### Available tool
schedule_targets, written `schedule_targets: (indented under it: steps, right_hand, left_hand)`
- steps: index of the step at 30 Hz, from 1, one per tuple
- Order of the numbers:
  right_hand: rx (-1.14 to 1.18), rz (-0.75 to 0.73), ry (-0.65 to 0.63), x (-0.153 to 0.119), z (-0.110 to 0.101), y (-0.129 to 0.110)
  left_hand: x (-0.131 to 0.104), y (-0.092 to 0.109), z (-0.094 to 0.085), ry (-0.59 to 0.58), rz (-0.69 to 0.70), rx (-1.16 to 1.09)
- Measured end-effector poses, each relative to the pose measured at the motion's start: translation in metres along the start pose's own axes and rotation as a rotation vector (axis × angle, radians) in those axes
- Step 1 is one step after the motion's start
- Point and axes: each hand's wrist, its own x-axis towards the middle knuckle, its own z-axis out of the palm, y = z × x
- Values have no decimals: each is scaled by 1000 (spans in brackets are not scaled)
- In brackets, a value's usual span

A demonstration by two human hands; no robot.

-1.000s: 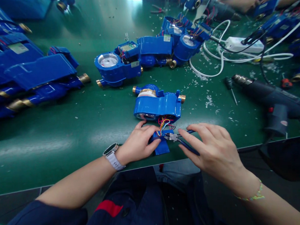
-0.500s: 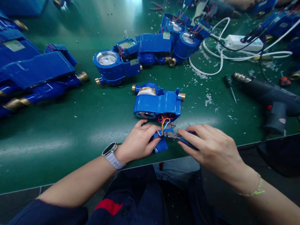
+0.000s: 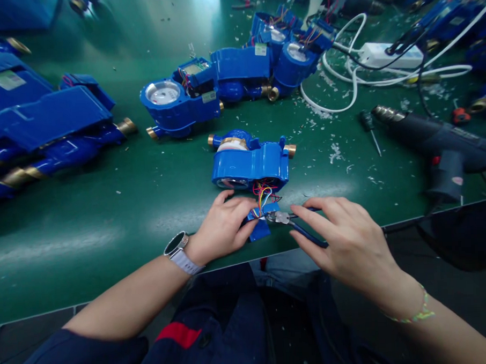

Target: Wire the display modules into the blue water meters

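On the green table lies a blue water meter on its side, with brass threaded ends. Coloured wires run from its open end toward me to a small blue cover. My left hand pinches the cover and wires at their left side. A pair of cutting pliers with dark handles is in my right hand, its handles spread. The plier jaws are at the right side of the cover, beside the wire ends; whether they touch a wire is too small to tell.
Several blue water meters stand behind, and more lie at the left. At the right are a heat gun, a screwdriver and a white power strip with its cable. White scraps lie scattered. Part of another person's hand shows at the top right.
The plier handles have spread apart in my right hand. My left hand keeps its hold on the cover and wires. The whole view has shifted slightly.
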Motion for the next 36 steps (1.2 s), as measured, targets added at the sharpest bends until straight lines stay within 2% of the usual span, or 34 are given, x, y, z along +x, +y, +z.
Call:
schedule_targets:
  steps: [5,17,28,36]
  right_hand:
    - [-48,51,-58,0,-2,-9]
    - [-121,46,-208,10,-15,-13]
    - [-172,-15,-214,8,-14,-15]
    - [27,141,-135,2,2,-6]
  left_hand:
    - [0,1,0,13,18,55]
    - [-1,0,0,17,25,128]
    - [-1,1,0,11,32,153]
    - [-1,-3,0,-19,3,163]
